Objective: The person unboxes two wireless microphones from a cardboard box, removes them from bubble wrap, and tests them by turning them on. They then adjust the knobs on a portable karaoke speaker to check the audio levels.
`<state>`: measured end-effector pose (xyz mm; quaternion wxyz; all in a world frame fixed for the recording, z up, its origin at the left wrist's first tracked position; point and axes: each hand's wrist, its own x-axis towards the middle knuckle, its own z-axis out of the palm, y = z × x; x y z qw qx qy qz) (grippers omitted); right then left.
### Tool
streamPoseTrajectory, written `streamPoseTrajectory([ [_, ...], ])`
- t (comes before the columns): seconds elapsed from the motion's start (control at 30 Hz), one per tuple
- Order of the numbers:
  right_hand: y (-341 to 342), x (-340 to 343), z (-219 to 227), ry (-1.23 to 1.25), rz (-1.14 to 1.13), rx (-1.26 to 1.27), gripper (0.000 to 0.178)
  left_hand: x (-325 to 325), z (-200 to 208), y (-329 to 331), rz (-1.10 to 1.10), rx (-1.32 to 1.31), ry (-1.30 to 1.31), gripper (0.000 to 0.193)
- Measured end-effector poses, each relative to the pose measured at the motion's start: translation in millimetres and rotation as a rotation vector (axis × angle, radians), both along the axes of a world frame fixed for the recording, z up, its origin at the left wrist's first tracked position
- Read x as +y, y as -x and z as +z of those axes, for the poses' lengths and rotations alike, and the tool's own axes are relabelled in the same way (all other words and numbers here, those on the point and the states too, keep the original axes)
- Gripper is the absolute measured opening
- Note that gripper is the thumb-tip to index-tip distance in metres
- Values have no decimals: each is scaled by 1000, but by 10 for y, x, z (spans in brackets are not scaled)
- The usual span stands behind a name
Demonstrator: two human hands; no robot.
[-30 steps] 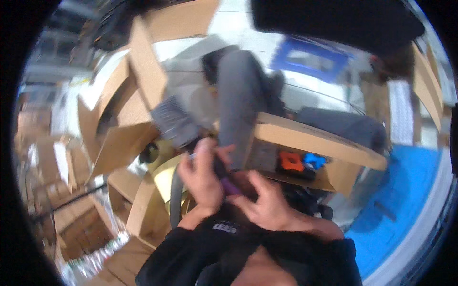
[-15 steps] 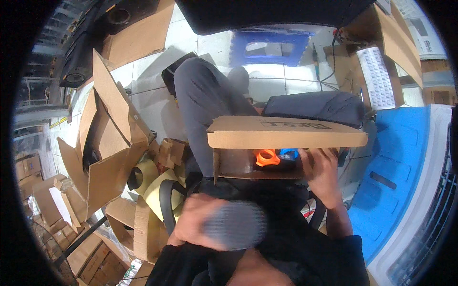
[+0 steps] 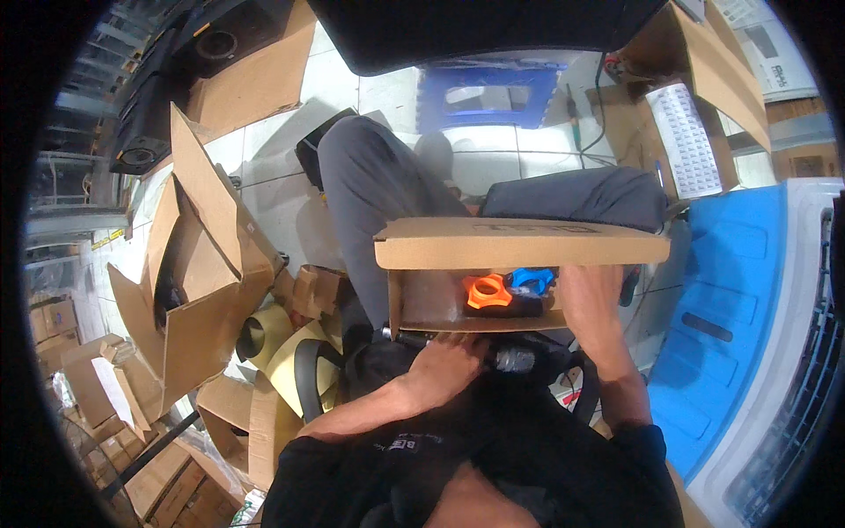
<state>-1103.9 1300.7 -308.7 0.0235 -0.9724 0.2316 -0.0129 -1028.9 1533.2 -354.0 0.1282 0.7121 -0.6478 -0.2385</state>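
Note:
On my lap a cardboard box (image 3: 519, 248) stands with its lid raised. Inside it show an orange lobed plastic ring (image 3: 488, 291) and a blue one (image 3: 532, 280), beside something dark. In front of the box, low over my lap, my left hand (image 3: 446, 365) has its fingers curled round a microphone. The microphone's grey mesh head (image 3: 515, 360) pokes out to the right of the hand; the handle is mostly hidden. My right hand (image 3: 591, 286) reaches to the box's right side, its fingers hidden behind the lid's edge.
An open carton (image 3: 198, 317) and a yellow tape roll (image 3: 260, 337) stand at the left. Blue plastic panel (image 3: 717, 326) lies at the right. Beyond my legs are a blue stool (image 3: 493, 97), a sheet of labels (image 3: 684, 141) and a dark cable (image 3: 598, 114).
My left hand has brought the microphone down and away from my chest to my lap by the box. My right hand has moved further behind the lid, hiding its fingers.

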Motion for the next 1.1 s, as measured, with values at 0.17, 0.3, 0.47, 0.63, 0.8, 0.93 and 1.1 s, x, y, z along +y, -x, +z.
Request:
streamPoseTrajectory([
  [0.17, 187, 176, 182, -30, 43, -235, 27, 27, 87, 63, -2, -145, -3, 48],
  [0.3, 262, 241, 268, -16, 139, -346, 23, -5, 337, 0, 60, 56, 120, 45],
  [0.47, 328, 237, 315, -91, 317, -637, 15, -289, 507, -212, 295, 244, 598, 52],
  [0.63, 387, 343, 663, -56, 506, -811, 17, -508, 432, -394, 249, 77, 579, 50],
  [0.8, 202, 499, 966, -407, 539, -1199, 26, -468, 451, -368, 191, -60, 714, 35],
  [0.93, 159, 680, 767, -813, 375, -1477, 28, -503, 550, -289, 280, 179, 865, 34],
  [1.1, 341, 569, 538, -1039, 495, -1262, 19, -488, 725, -280, 139, 410, 746, 30],
])
